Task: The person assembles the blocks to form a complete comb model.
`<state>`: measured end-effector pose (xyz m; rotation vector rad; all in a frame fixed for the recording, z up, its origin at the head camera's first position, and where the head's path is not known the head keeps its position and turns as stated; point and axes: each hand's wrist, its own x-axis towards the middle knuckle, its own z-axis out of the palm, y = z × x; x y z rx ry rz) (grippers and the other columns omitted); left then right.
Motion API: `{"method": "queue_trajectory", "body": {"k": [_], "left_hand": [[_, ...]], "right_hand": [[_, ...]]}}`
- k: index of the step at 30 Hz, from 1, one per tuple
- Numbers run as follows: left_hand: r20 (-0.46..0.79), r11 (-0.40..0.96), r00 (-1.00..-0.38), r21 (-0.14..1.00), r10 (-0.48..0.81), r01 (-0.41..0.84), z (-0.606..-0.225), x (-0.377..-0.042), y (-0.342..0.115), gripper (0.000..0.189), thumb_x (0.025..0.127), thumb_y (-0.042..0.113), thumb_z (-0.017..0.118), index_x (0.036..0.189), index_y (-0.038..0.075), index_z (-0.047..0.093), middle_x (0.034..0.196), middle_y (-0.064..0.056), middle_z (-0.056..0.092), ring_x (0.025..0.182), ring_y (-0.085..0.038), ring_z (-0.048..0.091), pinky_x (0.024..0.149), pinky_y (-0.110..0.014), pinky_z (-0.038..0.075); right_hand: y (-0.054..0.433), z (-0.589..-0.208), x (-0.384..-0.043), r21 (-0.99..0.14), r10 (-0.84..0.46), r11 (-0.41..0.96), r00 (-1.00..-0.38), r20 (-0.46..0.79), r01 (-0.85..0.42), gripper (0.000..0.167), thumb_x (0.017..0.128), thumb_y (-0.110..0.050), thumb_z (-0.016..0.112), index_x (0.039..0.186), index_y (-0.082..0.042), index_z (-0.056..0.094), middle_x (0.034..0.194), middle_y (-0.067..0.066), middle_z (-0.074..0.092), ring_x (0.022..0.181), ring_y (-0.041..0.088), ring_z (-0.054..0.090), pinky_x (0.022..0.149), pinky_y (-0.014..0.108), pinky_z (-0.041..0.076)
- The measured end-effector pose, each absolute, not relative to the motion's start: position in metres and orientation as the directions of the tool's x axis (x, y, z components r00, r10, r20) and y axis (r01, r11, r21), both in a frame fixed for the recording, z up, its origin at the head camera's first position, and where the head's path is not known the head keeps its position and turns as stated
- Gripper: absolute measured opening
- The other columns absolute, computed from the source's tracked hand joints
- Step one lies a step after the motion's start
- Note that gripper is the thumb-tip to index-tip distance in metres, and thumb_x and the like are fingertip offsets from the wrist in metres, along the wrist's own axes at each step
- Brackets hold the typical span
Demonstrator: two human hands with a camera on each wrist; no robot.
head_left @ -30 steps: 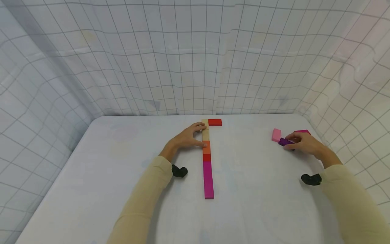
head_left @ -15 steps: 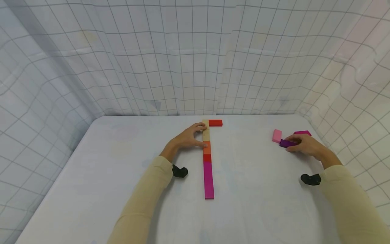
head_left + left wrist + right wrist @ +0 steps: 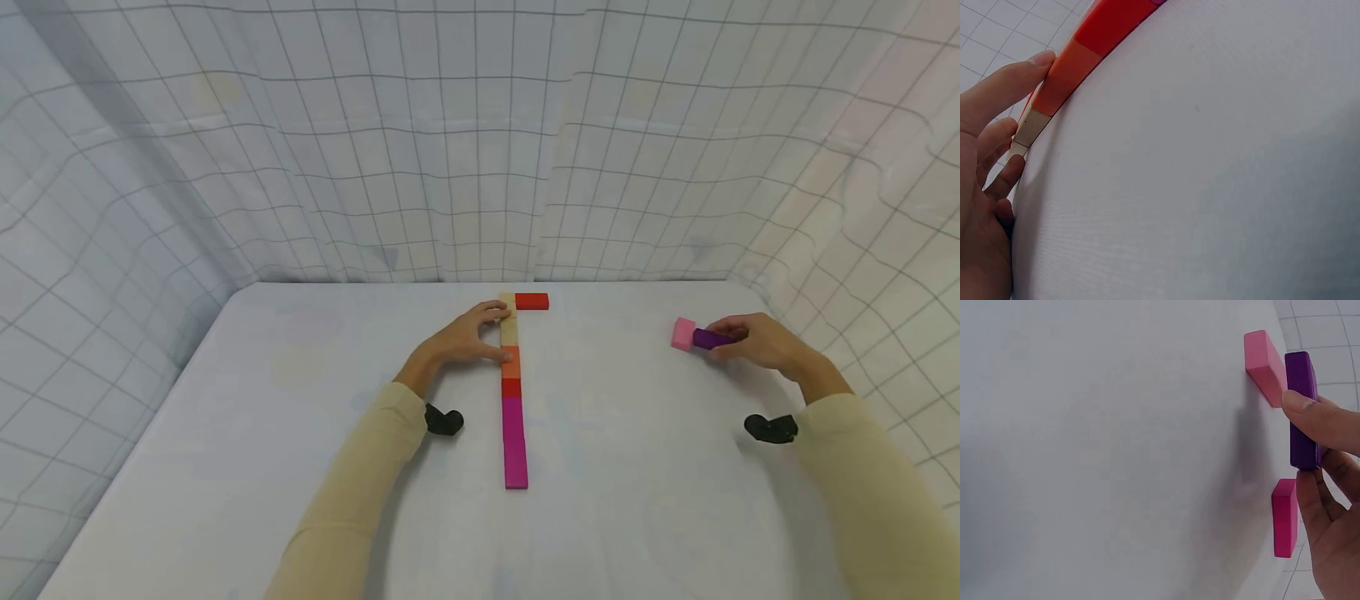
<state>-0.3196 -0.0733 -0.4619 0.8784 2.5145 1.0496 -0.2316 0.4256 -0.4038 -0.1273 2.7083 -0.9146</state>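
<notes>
My right hand (image 3: 763,340) pinches a dark purple block (image 3: 1300,425) between thumb and fingers, raised off the table. A light pink block (image 3: 683,333) lies just left of it in the head view. In the right wrist view a deep pink block (image 3: 1284,519) lies below; in the head view my hand hides it. My left hand (image 3: 461,337) rests against a straight row of blocks, fingers spread. Its thumb touches an orange block (image 3: 1063,78), while the other fingers lie by the tan blocks (image 3: 509,332). Nearer in the row come a red block (image 3: 511,387) and magenta blocks (image 3: 514,442).
Another red block (image 3: 532,302) sits crosswise at the row's far end, pointing right. The white table (image 3: 615,467) spreads on both sides of the row. Grid-patterned white curtains (image 3: 480,150) hang behind and at both sides.
My right hand has straightened the purple block, then lifted it from the table, rising slightly and shifting right. The deep pink block is now hidden in the head view. My left hand has stayed in place.
</notes>
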Motion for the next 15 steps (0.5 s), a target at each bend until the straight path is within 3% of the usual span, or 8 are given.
{"method": "queue_trajectory", "body": {"k": [8, 15], "left_hand": [[-0.022, 0.557, -0.778, 0.71, 0.628, 0.43, -0.461, -0.32, -0.073, 0.089, 0.085, 0.039, 0.085, 0.159, 0.012, 0.043, 0.166, -0.003, 0.029, 0.153, -0.025, 0.022, 0.121, -0.05, 0.023], [-0.028, 0.562, -0.781, 0.71, 0.624, 0.424, -0.462, -0.319, -0.073, 0.089, 0.085, 0.039, 0.084, 0.159, 0.012, 0.043, 0.166, -0.003, 0.029, 0.153, -0.025, 0.022, 0.121, -0.049, 0.022]], "right_hand": [[0.413, -0.391, -0.238, -0.616, -0.192, 0.788, -0.957, -0.215, -0.02, 0.052, 0.099, -0.02, 0.072, 0.141, 0.005, 0.056, 0.135, 0.029, 0.057, 0.123, 0.044, 0.051, 0.1, 0.06, 0.043], [0.39, -0.392, -0.248, -0.644, -0.22, 0.763, -0.96, -0.171, -0.06, 0.051, 0.095, -0.021, 0.078, 0.137, 0.003, 0.062, 0.129, 0.025, 0.062, 0.117, 0.039, 0.056, 0.095, 0.049, 0.043]]}}
